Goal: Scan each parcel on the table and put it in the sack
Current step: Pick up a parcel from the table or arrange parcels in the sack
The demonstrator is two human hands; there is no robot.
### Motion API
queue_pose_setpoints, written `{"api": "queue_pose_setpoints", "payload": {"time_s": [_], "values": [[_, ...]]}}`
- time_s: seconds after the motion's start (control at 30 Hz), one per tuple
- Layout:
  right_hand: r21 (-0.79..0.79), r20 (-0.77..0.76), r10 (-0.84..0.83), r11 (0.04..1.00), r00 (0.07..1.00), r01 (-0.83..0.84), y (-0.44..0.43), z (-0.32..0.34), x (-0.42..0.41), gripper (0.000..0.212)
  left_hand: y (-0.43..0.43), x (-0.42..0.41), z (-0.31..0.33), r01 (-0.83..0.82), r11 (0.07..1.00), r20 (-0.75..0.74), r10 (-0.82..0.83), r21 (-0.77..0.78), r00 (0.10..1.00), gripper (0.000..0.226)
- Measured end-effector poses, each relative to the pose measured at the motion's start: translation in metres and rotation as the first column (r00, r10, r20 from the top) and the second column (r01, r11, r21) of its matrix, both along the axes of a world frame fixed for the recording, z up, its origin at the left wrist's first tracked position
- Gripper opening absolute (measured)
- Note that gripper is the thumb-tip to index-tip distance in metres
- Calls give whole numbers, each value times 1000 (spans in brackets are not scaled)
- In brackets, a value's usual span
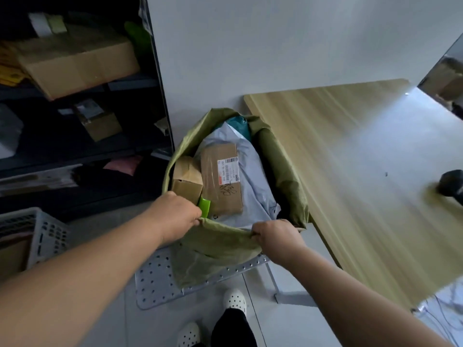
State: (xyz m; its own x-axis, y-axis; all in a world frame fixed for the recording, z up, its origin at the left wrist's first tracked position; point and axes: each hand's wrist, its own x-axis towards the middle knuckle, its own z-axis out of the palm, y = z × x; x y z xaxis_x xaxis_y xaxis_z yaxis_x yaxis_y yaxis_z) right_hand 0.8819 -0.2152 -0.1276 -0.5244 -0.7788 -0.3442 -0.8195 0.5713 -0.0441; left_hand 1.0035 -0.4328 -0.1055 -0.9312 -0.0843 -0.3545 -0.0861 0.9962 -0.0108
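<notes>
While both hands pinch the sack's [218, 244] near rim, left hand [175, 216] and right hand [275, 236] closed on cloth, parcels [223, 179] fill it; the table [350, 159] shows none left. Packing looks done.

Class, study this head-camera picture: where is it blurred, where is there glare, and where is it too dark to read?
Head view: the table is smeared by motion blur, with pale glare across its right side; the shelves at left are dim; the box label in the sack stays fairly sharp.
</notes>
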Motion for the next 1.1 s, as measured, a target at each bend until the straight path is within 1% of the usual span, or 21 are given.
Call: {"api": "queue_pose_setpoints", "payload": {"time_s": [0.13,0.2,0.37,0.57,0.7,0.9,1.1], "values": [[21,24,-37,999,999,36,-3,11,0,24,9,-2,7,-23,999,45,25,-24,999,26],[21,43,-67,998,997,66,1,16,1,23,12,-2,13,-34,999,28,35,-25,999,23],[-67,114,-125,989,986,134,21,45,-4,26,29,-13,36,-67,998,-124,66,-6,990,20],[-171,104,-155,970,983,171,68,75,-19,23,74,-36,64,-71,997,-265,70,5,962,22],[-254,78,-192,945,978,206,137,97,-32,26,136,-59,87,-63,998,-356,69,28,932,29],[-365,51,-293,885,955,291,277,127,-65,36,267,-93,119,-52,994,-401,87,97,912,48],[-352,-17,-388,865,922,358,416,151,-106,39,392,-141,132,-15,995,-415,55,99,908,57]]}}
